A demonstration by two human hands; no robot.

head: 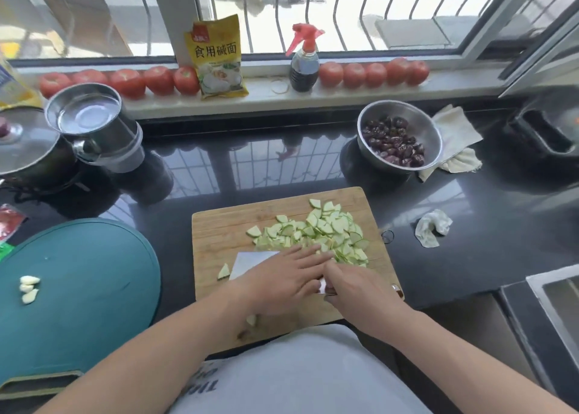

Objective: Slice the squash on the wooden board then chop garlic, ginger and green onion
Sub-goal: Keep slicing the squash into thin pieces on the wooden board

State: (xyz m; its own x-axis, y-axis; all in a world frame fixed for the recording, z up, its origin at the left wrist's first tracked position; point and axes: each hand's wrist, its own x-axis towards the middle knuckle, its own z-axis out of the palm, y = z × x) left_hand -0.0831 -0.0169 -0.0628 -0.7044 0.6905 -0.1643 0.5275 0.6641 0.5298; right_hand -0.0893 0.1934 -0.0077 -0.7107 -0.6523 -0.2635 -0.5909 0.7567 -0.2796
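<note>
A wooden board lies in front of me with a heap of thin green-edged squash slices on its right half. A cleaver blade lies nearly flat on the board. My left hand rests flat on top of the blade, fingers stretched toward the slices. My right hand is closed around the cleaver's handle at the board's right side. One loose squash slice lies left of the blade. Peeled garlic cloves sit on a teal round board at the left.
On the dark counter stand a steel bowl of dark red dates, a cloth, a crumpled tissue, a steel pot with water and a lidded pan. Tomatoes, a yellow packet and a spray bottle line the windowsill.
</note>
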